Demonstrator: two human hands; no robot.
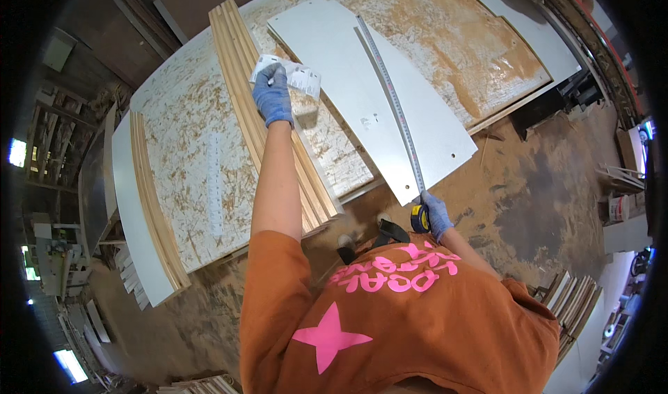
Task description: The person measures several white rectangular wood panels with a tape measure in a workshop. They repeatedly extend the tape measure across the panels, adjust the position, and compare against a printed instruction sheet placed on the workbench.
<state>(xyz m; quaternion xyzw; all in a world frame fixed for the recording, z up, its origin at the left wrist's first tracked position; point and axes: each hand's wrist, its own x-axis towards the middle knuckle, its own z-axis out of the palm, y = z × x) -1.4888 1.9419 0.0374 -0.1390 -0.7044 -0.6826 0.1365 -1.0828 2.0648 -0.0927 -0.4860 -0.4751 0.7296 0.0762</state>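
Note:
My left hand (273,99), in a blue work glove, pinches a white printed paper slip (304,81) above a row of long wooden strips (240,74). My right hand (438,216), gloved too, grips a black and yellow tape measure (419,218) at the near end of a white board (424,126). From its case the pulled-out tape blade (387,84) runs along the board toward the far edge. Small holes show near the board's corners. The fingers of my right hand are partly hidden behind the case.
Under these lies a large, scuffed white worktable (188,88) strewn with sawdust. More wood strips and a white panel (133,199) lie at its left edge. Stacked boards (569,307) stand at lower right on the dusty floor (536,171). Machinery (577,91) is at far right.

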